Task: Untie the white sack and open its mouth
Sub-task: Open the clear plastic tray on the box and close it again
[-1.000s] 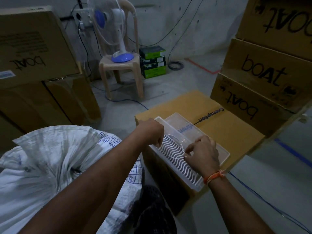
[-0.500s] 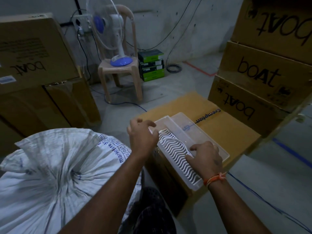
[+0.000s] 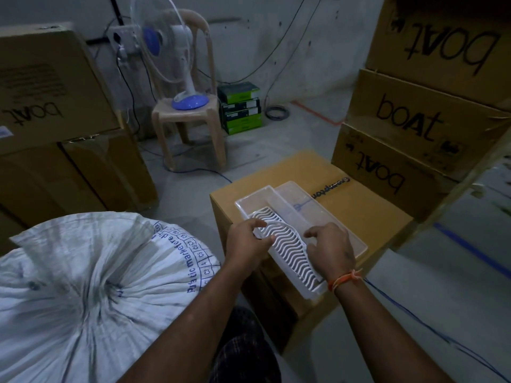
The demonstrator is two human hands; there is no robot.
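The white woven sack fills the lower left, its mouth gathered and tied in a bunch near its middle, blue print on its right side. Both hands are to the right of it, over a clear plastic tray on a cardboard box. My left hand pinches the near left edge of a white wavy grille lying in the tray. My right hand rests with curled fingers on the grille's right side. Neither hand touches the sack.
Stacked "boat" cartons stand at the right and more cartons at the left. A plastic chair with a blue and white fan stands at the back, green boxes beside it. A blue wire crosses the floor.
My left hand lifted off the tray with fingers spread, then came back down and pinched the grille's left edge. My right hand stayed on the grille. The camera shifted slightly.
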